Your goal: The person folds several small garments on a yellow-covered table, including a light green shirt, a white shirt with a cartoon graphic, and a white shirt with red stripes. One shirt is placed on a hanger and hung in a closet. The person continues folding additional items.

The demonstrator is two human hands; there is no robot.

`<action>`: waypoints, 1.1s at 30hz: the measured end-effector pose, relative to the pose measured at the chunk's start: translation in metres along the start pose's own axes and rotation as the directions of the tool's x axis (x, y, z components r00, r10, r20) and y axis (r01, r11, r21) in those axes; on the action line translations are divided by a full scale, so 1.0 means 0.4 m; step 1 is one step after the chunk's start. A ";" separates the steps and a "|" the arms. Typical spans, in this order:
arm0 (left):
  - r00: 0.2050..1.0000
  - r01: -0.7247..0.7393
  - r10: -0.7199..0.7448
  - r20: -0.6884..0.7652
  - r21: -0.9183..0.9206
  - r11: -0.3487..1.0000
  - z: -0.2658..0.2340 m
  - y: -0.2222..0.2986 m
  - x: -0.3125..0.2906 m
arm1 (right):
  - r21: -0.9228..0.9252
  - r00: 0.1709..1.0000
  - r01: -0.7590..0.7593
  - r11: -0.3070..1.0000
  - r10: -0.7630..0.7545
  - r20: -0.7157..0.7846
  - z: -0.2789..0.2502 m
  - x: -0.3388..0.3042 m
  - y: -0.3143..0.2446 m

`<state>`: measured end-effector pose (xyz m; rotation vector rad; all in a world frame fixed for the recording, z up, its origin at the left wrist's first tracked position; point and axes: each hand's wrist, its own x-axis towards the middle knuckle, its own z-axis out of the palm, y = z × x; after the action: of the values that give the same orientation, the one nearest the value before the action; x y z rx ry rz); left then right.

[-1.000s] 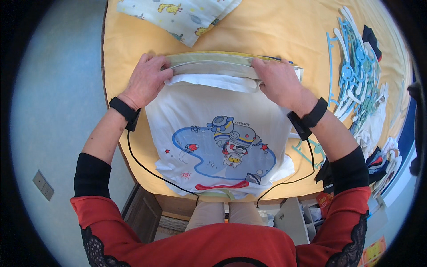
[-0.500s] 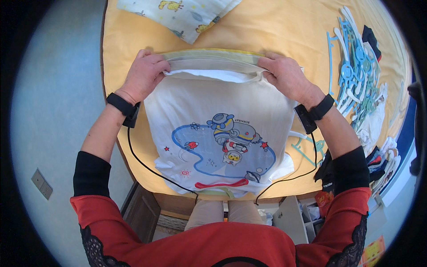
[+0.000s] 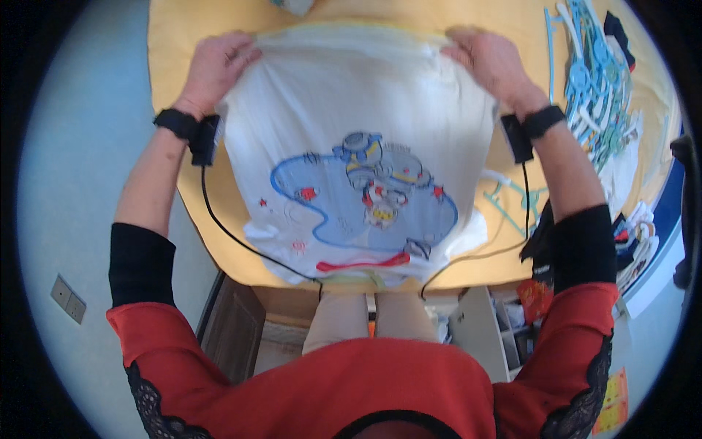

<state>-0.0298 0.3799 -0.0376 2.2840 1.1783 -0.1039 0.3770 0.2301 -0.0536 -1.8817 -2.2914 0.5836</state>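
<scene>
A white T-shirt (image 3: 358,95) with a blue cartoon print is stretched out before me, its red-trimmed neck (image 3: 362,263) nearest my body. My left hand (image 3: 214,69) pinches the far left corner of its hem, fingers closed on the fabric. At the opposite corner, my right hand (image 3: 493,66) grips the hem in the same way. The hem is pulled taut between them and smeared by motion. Something pale green (image 3: 351,279) shows at the neck, perhaps part of a hanger. To the right of the shirt lies a light green hanger (image 3: 512,201).
Yellow sheeting (image 3: 183,44) covers the surface under the shirt. Blue, white and green hangers (image 3: 585,80) are heaped at far right, with piled clothes (image 3: 635,249) nearer. A patterned cloth (image 3: 296,6) shows at the far edge. An open drawer (image 3: 479,333) stands below right.
Both hands have moved away from me, drawing the hem farther out and smoothing the shirt's front. The hem opening, visible before, no longer shows. The patterned cloth has mostly left the view.
</scene>
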 end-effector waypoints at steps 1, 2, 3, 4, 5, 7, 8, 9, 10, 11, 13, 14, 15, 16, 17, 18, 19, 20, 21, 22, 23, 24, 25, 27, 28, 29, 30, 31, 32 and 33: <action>0.995 0.099 -0.097 0.026 -0.078 0.992 0.006 -0.011 -0.001 | 0.023 1.000 -0.008 1.000 0.008 0.024 -0.005 -0.002 0.007; 0.979 0.202 -0.194 0.066 -0.163 0.966 0.014 -0.022 0.000 | 0.043 0.999 -0.019 0.999 0.017 0.048 -0.011 -0.005 0.013; 0.988 0.151 -0.145 0.054 -0.160 0.975 0.020 -0.034 0.000 | 0.087 0.994 -0.016 0.996 0.007 0.109 -0.024 -0.011 0.021; 0.995 0.098 -0.094 0.032 -0.164 0.981 0.024 -0.045 0.003 | 0.127 0.988 -0.010 0.992 -0.009 0.156 -0.039 -0.010 0.032; 0.999 0.044 -0.043 0.006 -0.165 0.985 0.026 -0.055 0.005 | 0.167 0.980 -0.005 0.986 -0.028 0.196 -0.053 -0.014 0.037; 1.000 -0.001 0.002 0.024 -0.044 0.999 0.026 -0.071 0.011 | 0.227 0.974 0.001 0.974 -0.052 0.221 -0.076 -0.020 0.044; 0.999 -0.024 0.023 0.030 0.017 1.000 0.022 -0.076 0.013 | 0.256 0.971 0.006 0.967 -0.067 0.230 -0.089 -0.030 0.045; 0.999 -0.047 0.047 0.008 0.055 0.997 0.019 -0.080 0.012 | 0.227 0.981 0.007 0.974 -0.051 0.189 -0.087 -0.024 0.040; 0.997 -0.069 0.071 -0.014 0.093 0.993 0.014 -0.081 0.009 | 0.217 0.986 -0.025 0.976 -0.012 0.165 -0.089 -0.028 0.035; 0.995 -0.090 0.095 -0.035 0.133 0.987 0.007 -0.082 0.007 | 0.208 0.990 -0.056 0.976 0.027 0.139 -0.092 -0.034 0.031; 0.985 -0.166 0.171 0.005 0.281 0.945 -0.007 -0.080 -0.004 | 0.162 0.977 -0.188 0.969 0.168 0.131 -0.095 -0.049 0.023; 0.977 -0.207 0.210 0.029 0.350 0.914 -0.012 -0.079 -0.008 | 0.120 0.951 -0.290 0.949 0.272 0.145 -0.095 -0.059 0.021; 0.982 -0.179 0.190 0.010 0.392 0.902 -0.011 -0.075 -0.016 | 0.076 0.915 -0.389 0.918 0.375 0.150 -0.097 -0.072 0.022; 0.985 -0.153 0.175 -0.011 0.433 0.888 -0.009 -0.071 -0.022 | 0.021 0.927 -0.375 0.927 0.375 -0.001 -0.101 -0.088 0.025; 0.988 -0.125 0.152 -0.020 0.470 0.874 -0.006 -0.067 -0.031 | -0.037 0.921 -0.369 0.929 0.360 -0.149 -0.091 -0.108 0.022; 0.983 -0.129 0.177 -0.051 0.499 0.857 -0.001 -0.062 -0.040 | -0.098 0.898 -0.369 0.924 0.328 -0.293 -0.081 -0.136 0.016; 0.978 -0.128 0.196 -0.074 0.527 0.840 0.003 -0.057 -0.046 | -0.003 0.865 -0.368 0.930 0.341 -0.368 -0.078 -0.179 0.014; 0.972 -0.127 0.213 -0.095 0.551 0.825 0.007 -0.050 -0.056 | 0.091 0.825 -0.356 0.930 0.359 -0.436 -0.069 -0.231 0.007; 0.961 -0.075 0.208 -0.185 0.549 0.833 0.011 -0.040 -0.069 | 0.058 0.824 -0.442 0.895 0.430 -0.369 -0.057 -0.289 -0.001; 0.940 -0.020 0.200 -0.278 0.540 0.842 0.013 -0.026 -0.084 | 0.075 0.836 -0.508 0.858 0.512 -0.199 -0.060 -0.369 -0.006; 0.917 0.055 0.168 -0.362 0.532 0.845 0.014 -0.008 -0.101 | 0.101 0.827 -0.514 0.852 0.524 -0.204 -0.039 -0.469 -0.043; 0.900 0.017 0.207 -0.384 0.506 0.862 0.016 0.017 -0.125 | 0.195 0.807 -0.528 0.827 0.560 -0.190 -0.019 -0.565 -0.078; 0.889 -0.002 0.225 -0.398 0.490 0.872 0.018 0.049 -0.160 | 0.258 0.775 -0.590 0.765 0.626 -0.087 -0.004 -0.652 -0.105; 0.901 -0.121 0.259 -0.347 0.373 0.920 0.041 0.139 -0.236 | 0.295 0.647 -0.743 0.601 0.758 0.085 0.048 -0.806 -0.167; 0.916 -0.215 0.287 -0.280 0.261 0.941 0.067 0.197 -0.275 | 0.340 0.558 -0.806 0.484 0.813 0.166 0.082 -0.866 -0.199; 0.920 -0.312 0.337 -0.197 0.148 0.938 0.103 0.263 -0.313 | 0.439 0.537 -0.793 0.423 0.825 0.176 0.116 -0.916 -0.226; 0.910 -0.394 0.395 -0.123 0.031 0.918 0.145 0.332 -0.353 | 0.537 0.519 -0.759 0.369 0.841 0.156 0.158 -0.945 -0.247; 0.908 -0.419 0.414 -0.070 -0.099 0.903 0.188 0.404 -0.398 | 0.623 0.480 -0.723 0.298 0.865 0.143 0.202 -0.963 -0.270; 0.861 -0.506 0.497 -0.112 -0.075 0.859 0.240 0.477 -0.428 | 0.695 0.423 -0.692 0.194 0.890 0.172 0.236 -0.976 -0.282; 0.843 -0.529 0.536 -0.035 -0.233 0.816 0.282 0.538 -0.448 | 0.743 0.439 -0.646 0.173 0.881 0.177 0.260 -0.984 -0.284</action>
<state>0.0470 0.0937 0.0197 2.2952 0.4601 0.2021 0.3250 -0.1895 -0.0489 -2.2690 -0.4444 1.0088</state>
